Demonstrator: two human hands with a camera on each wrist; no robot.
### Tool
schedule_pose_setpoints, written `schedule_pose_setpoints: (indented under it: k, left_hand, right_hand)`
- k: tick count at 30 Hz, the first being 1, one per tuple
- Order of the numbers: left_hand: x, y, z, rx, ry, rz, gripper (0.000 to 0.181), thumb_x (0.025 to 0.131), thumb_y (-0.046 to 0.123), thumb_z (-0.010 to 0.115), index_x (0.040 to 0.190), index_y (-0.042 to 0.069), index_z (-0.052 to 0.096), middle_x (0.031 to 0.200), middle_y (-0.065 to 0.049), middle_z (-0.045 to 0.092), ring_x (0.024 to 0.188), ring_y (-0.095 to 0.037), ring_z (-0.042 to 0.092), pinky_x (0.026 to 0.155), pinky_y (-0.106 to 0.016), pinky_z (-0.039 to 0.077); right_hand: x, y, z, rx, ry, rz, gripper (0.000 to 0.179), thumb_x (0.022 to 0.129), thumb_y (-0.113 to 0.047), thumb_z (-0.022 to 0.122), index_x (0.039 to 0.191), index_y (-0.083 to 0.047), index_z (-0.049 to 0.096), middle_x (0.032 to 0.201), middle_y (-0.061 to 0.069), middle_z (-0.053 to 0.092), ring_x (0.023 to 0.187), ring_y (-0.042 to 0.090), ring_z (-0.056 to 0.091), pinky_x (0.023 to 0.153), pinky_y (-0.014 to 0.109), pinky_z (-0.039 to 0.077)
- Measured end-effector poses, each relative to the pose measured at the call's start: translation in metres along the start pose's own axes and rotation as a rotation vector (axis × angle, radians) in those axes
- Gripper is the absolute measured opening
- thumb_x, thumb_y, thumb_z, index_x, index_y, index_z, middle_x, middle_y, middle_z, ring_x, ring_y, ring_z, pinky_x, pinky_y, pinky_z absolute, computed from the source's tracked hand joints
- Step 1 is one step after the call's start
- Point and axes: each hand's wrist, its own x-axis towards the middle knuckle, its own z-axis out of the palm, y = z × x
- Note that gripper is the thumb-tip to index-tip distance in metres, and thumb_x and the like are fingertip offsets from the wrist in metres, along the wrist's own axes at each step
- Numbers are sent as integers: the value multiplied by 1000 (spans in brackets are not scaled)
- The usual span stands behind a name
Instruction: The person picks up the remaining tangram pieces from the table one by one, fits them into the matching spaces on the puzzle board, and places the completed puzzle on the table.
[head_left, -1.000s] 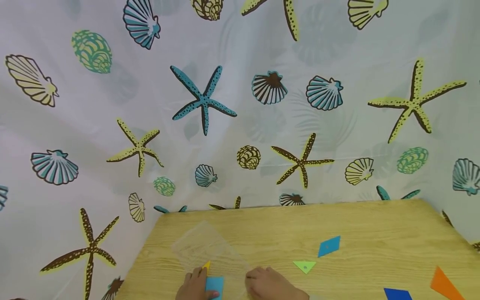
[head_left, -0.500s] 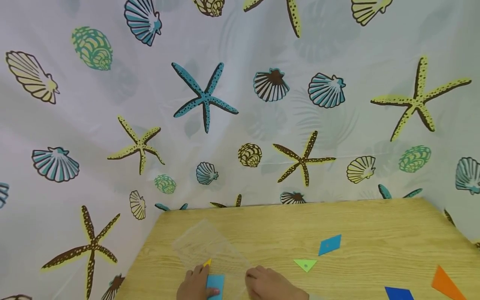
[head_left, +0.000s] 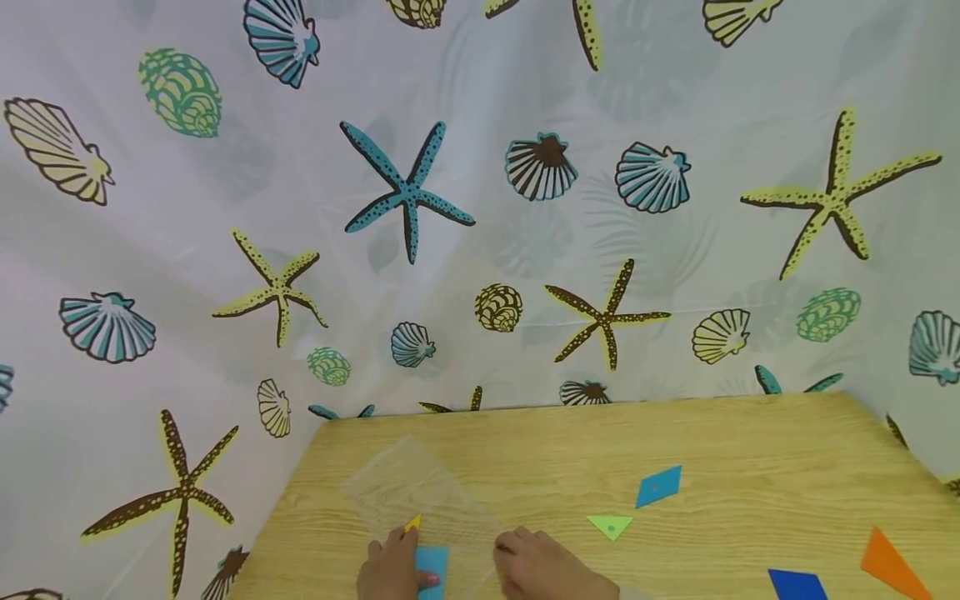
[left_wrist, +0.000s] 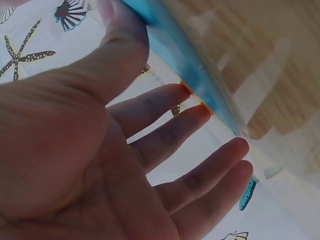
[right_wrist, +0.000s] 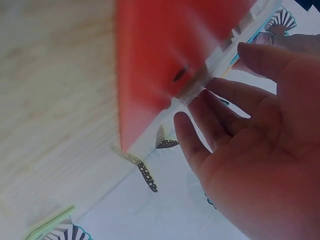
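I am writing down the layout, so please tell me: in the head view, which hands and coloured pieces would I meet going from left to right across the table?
Left hand, light blue piece, right hand, light green triangle, blue parallelogram, dark blue piece, orange piece.

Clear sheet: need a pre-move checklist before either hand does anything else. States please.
1. Left hand on the light-blue piece: ok, thumb rests on it.
2. Yellow piece fully visible: not ok, left hand partly covers it in the head view.
3. Right hand firmly gripping the clear sheet: cannot tell; it is at the edge.
4. Green triangle off the sheet: ok, lies to its right.
5. Blue parallelogram off the sheet: ok.
6. Dark-blue piece fully in head view: not ok, cut off by the bottom edge.
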Motion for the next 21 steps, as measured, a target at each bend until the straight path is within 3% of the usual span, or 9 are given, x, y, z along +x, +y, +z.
schedule_pose_setpoints:
  k: [4, 8, 14, 21]
  left_hand:
    - [2, 2, 0, -20, -17, -18, 70, 58, 41, 77, 119, 10, 60, 122, -8, 55, 94, -34, 51, 67, -48, 49]
    - [6, 4, -1, -90, -42, 22, 72, 59, 35, 78, 123, 8, 59, 126, -11, 53, 102, -38, 47, 69, -51, 49]
    - [17, 4, -1, -193, -45, 181, 70, 62, 28, 79, 124, 5, 57, 129, -15, 51, 109, -40, 44, 82, -52, 45]
    - [21, 13, -5, -163, 41, 344, 67, 60, 26, 79, 121, 5, 60, 128, -14, 54, 102, -37, 50, 79, -47, 48]
  right_hand:
    - [-1, -1, 0, -17, 8, -4, 21, 87, -20, 63, 105, -10, 67, 108, -1, 58, 84, 6, 49, 59, 14, 36]
    - [-4, -1, -3, -5, 14, 1, 15, 86, -19, 64, 99, -12, 68, 103, -2, 58, 82, 5, 48, 61, 15, 38]
    - [-11, 3, -8, -9, 9, -1, 11, 87, -21, 65, 95, -14, 69, 95, -5, 57, 80, 5, 50, 66, 16, 41]
    - [-18, 0, -15, -37, -36, 21, 10, 85, -26, 66, 88, -17, 69, 89, -8, 55, 78, 4, 48, 70, 18, 40]
